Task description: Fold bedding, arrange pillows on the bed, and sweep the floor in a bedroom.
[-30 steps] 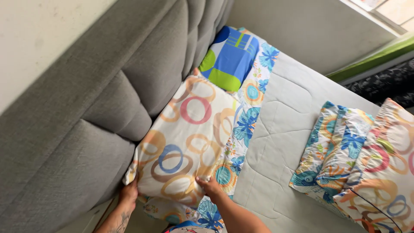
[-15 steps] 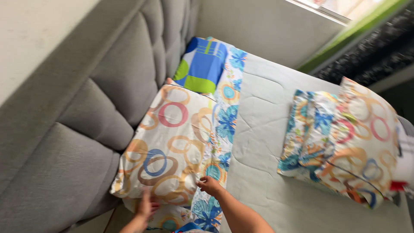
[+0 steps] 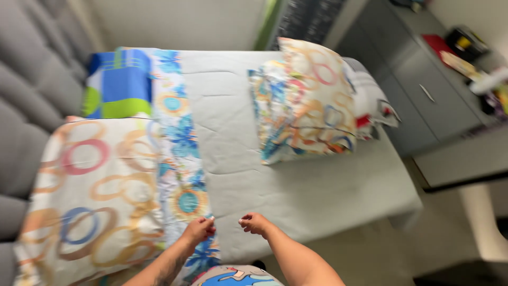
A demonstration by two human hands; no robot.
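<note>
From my remote seat, the head camera looks down a made bed, the picture slightly blurred. Far left, a grey tufted headboard (image 3: 26, 100) runs along the edge of view. Against it lies a large pillow (image 3: 90, 185) in a white case printed with orange, pink and blue rings, and beyond it a second pillow (image 3: 119, 82) in blue with green blocks. Just beside both, a folded-back sheet band (image 3: 180, 159) with blue butterflies and orange circles runs across the bed.

I see the left hand (image 3: 198, 230) resting at the near end of that butterfly band, fingers curled and touching the fabric; whether they pinch it I cannot tell. The right hand (image 3: 254, 222) sits just beside it, over the edge of the pale grey quilted bedspread (image 3: 296, 185), fingers loosely bent and, as far as I can tell, closed on nothing. The two hands are near each other but apart.

Farther up the bedspread, well apart from the hands, lies a stack of pillows (image 3: 304, 103) in the ring and butterfly prints. At far right stands a grey cabinet (image 3: 423, 95) with small items on top.
</note>
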